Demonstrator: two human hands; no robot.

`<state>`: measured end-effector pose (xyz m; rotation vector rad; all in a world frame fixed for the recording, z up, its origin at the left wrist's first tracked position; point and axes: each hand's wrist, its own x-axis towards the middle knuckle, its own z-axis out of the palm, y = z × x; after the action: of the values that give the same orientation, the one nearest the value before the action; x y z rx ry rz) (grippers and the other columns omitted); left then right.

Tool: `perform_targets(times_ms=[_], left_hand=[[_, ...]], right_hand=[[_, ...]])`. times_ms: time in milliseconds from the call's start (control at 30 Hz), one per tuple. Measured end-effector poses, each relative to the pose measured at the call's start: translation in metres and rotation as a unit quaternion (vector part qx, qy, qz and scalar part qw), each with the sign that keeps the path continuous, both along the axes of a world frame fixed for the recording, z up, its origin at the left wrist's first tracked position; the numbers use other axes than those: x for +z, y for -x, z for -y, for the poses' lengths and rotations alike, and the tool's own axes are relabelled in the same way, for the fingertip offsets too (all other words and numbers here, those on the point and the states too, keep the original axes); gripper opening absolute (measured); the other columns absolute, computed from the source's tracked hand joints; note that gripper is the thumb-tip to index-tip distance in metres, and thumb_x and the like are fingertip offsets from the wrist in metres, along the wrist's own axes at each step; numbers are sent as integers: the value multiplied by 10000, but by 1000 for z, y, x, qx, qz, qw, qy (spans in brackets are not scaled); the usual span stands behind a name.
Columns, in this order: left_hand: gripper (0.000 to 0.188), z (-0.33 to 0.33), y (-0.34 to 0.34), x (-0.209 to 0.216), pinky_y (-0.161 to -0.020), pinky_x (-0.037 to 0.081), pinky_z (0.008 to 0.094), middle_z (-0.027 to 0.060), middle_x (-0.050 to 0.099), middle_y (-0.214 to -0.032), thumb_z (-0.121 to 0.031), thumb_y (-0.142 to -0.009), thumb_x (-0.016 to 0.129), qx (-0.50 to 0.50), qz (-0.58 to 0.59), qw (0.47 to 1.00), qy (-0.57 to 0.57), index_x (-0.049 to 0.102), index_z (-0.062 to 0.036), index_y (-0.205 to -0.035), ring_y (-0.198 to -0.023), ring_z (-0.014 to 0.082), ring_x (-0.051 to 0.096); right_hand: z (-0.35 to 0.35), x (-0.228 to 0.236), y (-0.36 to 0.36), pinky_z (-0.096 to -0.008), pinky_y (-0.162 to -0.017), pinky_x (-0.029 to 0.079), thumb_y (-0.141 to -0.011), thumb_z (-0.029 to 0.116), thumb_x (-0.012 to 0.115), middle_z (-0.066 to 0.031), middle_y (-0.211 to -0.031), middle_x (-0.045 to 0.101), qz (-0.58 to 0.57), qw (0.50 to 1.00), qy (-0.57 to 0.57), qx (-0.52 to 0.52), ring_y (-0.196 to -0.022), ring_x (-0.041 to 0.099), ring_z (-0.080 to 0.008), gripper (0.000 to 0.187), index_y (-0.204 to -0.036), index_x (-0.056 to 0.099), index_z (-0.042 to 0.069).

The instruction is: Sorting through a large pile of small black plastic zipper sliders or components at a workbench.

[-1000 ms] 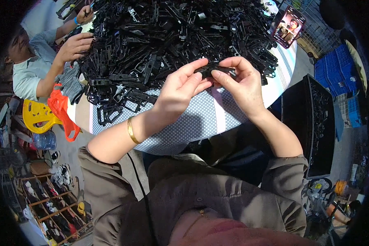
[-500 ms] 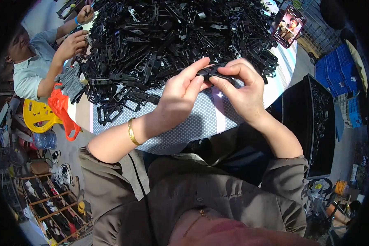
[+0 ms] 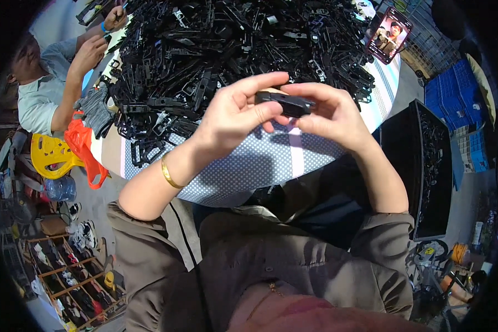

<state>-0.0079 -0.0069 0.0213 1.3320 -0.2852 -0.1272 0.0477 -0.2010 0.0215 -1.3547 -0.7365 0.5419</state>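
Note:
A small, long black plastic part (image 3: 286,103) is held level between my two hands, just above the near side of the table. My left hand (image 3: 235,108) pinches its left end, thumb along the near side. Around its right end close the thumb and fingers of my right hand (image 3: 336,117). Just beyond my fingers a big heap of black plastic parts (image 3: 205,66) covers the table; many are long and narrow, some are open frames. What my fingertips cover of the held part is hidden.
The tablecloth (image 3: 243,171) is dotted and striped. A phone (image 3: 390,36) stands at the table's far right. A deep black bin (image 3: 409,166) with black parts stands to the right. At left are a co-worker (image 3: 50,83), grey gloves (image 3: 96,108), an orange-red bag (image 3: 82,146) and a yellow stool (image 3: 50,157).
The black part has turned in my fingers and shows more of its long side. My left hand has shifted slightly left. The co-worker's nearer hand has moved left and up.

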Motion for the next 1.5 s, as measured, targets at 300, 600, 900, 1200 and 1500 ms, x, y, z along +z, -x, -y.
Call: perform_targets(times_ms=[300, 600, 900, 1200, 1500], left_hand=[[464, -4, 7, 7, -579, 476, 183, 114, 613, -959, -48, -855, 544, -44, -45, 998, 6, 387, 45, -1282, -637, 81, 570], [404, 20, 21, -10, -783, 450, 359, 124, 577, -1014, -245, -723, 700, -235, 318, 843, -364, 557, -40, -1041, -915, 264, 539], [371, -44, 9, 30, -699, 459, 352, 124, 564, -841, -276, -651, 722, 281, 250, 599, -707, 610, -9, -883, -799, 283, 538], [576, -60, 5, 34, -759, 454, 366, 170, 522, -940, -42, -679, 688, 111, 146, 730, -658, 465, -26, -1210, -859, 339, 548], [536, -69, -6, 18, -675, 426, 334, 129, 480, -765, 68, -696, 591, 88, 240, 751, -610, 482, -47, -1207, -674, 261, 490]], right_hand=[[14, 5, -11, -236, -737, 493, -787, 102, 658, -88, -947, 647, 54, 995, 65, 48, -838, 612, -125, 333, -1089, 597, -22], [-4, -17, -9, -316, -656, 488, -665, 90, 695, -84, -907, 621, 580, 777, 206, -129, -775, 567, -252, 247, -902, 642, 52], [-5, -13, -5, -344, -679, 461, -693, 57, 641, -89, -866, 574, 565, 792, 177, -147, -820, 545, -259, 118, -796, 593, 25], [2, -15, -5, -292, -572, 457, -794, 40, 572, -122, -760, 588, 456, 861, 191, -117, -658, 589, -213, 220, -1008, 620, 20], [2, -26, -9, -315, -563, 468, -772, 53, 626, -137, -754, 599, 470, 859, 168, -117, -617, 584, -251, 270, -1038, 590, 28]])
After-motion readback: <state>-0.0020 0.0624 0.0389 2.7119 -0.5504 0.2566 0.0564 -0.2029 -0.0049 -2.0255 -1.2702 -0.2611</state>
